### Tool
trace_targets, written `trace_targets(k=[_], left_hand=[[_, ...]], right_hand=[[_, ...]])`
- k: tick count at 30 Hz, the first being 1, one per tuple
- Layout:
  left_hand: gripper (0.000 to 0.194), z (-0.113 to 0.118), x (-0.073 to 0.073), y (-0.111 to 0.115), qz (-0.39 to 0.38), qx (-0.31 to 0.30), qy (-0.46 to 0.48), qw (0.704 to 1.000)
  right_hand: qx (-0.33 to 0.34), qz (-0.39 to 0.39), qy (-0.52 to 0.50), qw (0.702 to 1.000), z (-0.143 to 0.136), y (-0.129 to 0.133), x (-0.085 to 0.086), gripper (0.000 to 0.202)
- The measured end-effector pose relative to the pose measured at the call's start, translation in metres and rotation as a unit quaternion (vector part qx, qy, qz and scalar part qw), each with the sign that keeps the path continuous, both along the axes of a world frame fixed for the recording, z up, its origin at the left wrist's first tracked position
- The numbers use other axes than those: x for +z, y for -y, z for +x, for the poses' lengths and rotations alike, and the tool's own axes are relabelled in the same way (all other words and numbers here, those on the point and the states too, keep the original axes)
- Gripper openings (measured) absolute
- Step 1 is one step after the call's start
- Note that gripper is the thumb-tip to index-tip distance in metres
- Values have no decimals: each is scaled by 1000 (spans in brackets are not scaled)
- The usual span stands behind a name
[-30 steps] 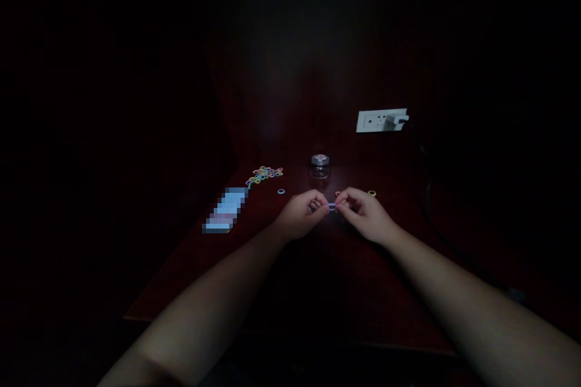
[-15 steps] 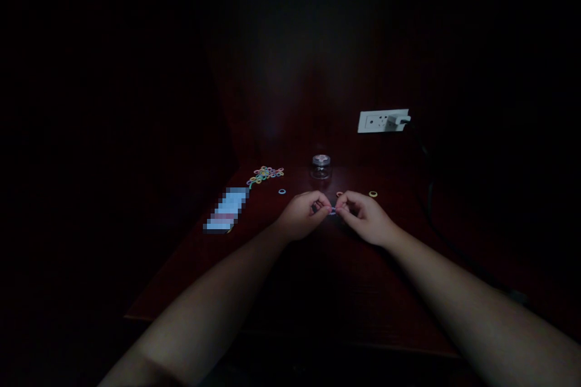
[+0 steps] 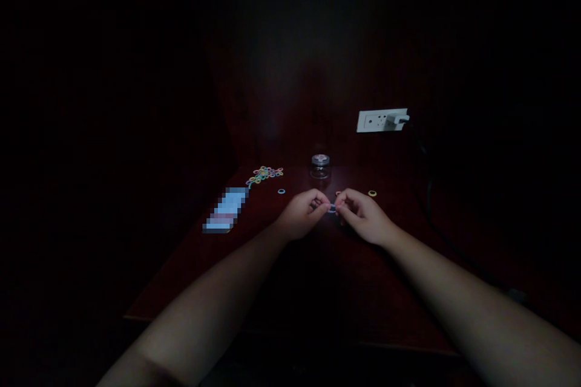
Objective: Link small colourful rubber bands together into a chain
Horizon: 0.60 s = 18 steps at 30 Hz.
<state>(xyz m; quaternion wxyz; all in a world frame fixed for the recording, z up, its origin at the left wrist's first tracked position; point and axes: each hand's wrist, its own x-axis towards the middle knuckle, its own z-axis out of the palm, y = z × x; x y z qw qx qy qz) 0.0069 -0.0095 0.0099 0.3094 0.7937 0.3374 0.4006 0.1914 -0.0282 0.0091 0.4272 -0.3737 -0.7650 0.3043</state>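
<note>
A small pale lavender hair tie (image 3: pixel 332 208) spans the gap between my two hands, over the dark red table. My left hand (image 3: pixel 303 214) pinches its left side between thumb and fingertips. Its right side sits in the pinch of my right hand (image 3: pixel 364 216). Just beyond the right fingers a pinkish hair tie (image 3: pixel 338 193) is partly covered. A yellow hair tie (image 3: pixel 372 193) lies to the right of it, and a blue hair tie (image 3: pixel 281 191) rests beyond my left hand.
Several pastel hair ties (image 3: pixel 263 175) lie heaped at the back left. Nearer stands out a bright, pixelated flat rectangle (image 3: pixel 226 210). A clear lidded jar (image 3: pixel 320 167) stands near the back wall. On that wall is a white socket (image 3: pixel 376 121) with a plug and dark cable (image 3: pixel 429 193).
Between my fingertips the lavender hair tie shows slightly more widely as a loop. Both hands keep nearly the same place and pinch.
</note>
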Motion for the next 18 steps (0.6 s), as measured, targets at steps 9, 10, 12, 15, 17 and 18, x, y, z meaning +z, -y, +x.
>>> trace_targets(k=[9, 10, 12, 15, 17, 18], left_hand=[[20, 1, -2, 0, -29, -7, 37, 999], [20, 0, -2, 0, -28, -8, 35, 999], [19, 0, -2, -1, -26, -7, 27, 999], [17, -1, -2, -1, -27, -6, 11, 1000], [18, -1, -2, -1, -26, -9, 2, 1000], [18, -1, -2, -1, -24, -10, -3, 1000]], right_hand=[[-8, 48, 48, 998, 2, -3, -2, 16], [-11, 49, 44, 998, 3, -3, -2, 15], [-12, 49, 35, 998, 3, -3, -2, 16], [-12, 43, 34, 998, 3, -3, -2, 17], [-10, 41, 39, 998, 4, -4, -3, 17], [-9, 42, 43, 998, 4, -4, -3, 18]])
